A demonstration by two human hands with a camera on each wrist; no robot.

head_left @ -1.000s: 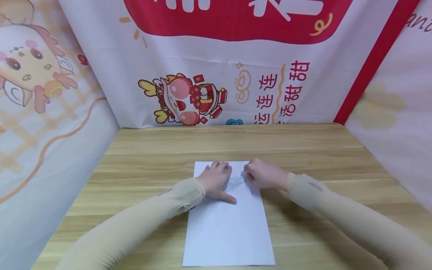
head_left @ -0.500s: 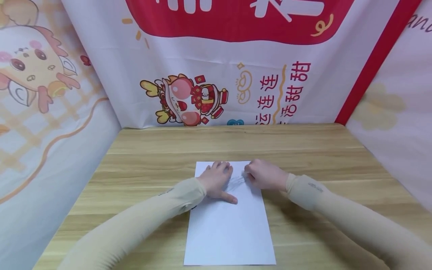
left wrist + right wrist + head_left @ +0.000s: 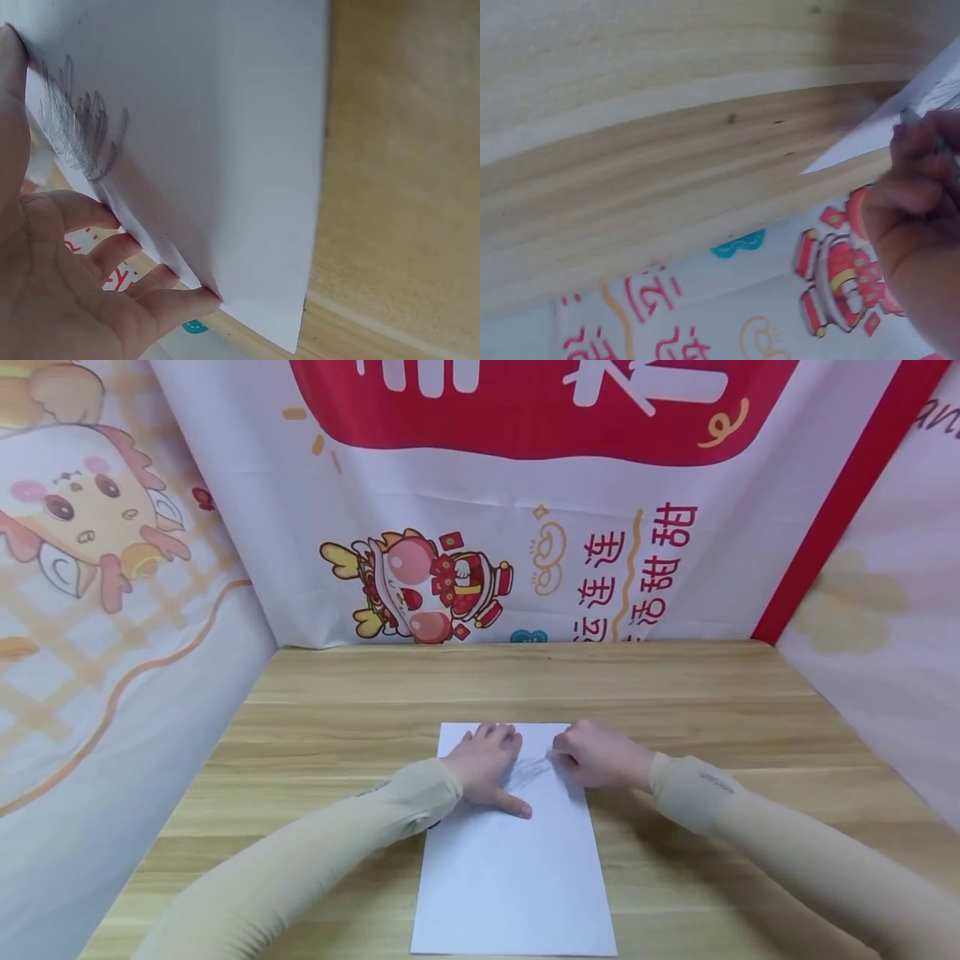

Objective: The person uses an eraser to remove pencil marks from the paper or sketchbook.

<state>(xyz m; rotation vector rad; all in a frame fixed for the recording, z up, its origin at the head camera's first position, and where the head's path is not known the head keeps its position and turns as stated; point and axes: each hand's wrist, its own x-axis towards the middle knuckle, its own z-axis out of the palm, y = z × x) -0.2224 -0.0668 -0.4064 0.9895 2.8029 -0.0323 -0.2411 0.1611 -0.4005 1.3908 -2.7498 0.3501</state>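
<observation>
A white sheet of paper (image 3: 513, 885) lies on the wooden table, with grey scribbled strokes (image 3: 75, 127) near its far end. My left hand (image 3: 486, 766) rests on the sheet left of the strokes, fingers spread and thumb out to the side. In the left wrist view, the fingertips of the left hand (image 3: 82, 262) press on the paper. At the sheet's far right edge, my right hand (image 3: 603, 756) curls round a small pale grey thing (image 3: 943, 150); its kind I cannot tell. Most of it is hidden by the fingers of the right hand (image 3: 922, 210).
The wooden table (image 3: 330, 718) extends around the sheet. A printed cloth (image 3: 450, 485) with red lettering and cartoon figures hangs along its back edge. More printed cloth stands at the left (image 3: 172, 710) and right (image 3: 885, 635) sides.
The head view has shifted a little, so everything sits slightly lower and further right. My right hand has edged slightly right along the strokes; my left hand stays in place on the paper.
</observation>
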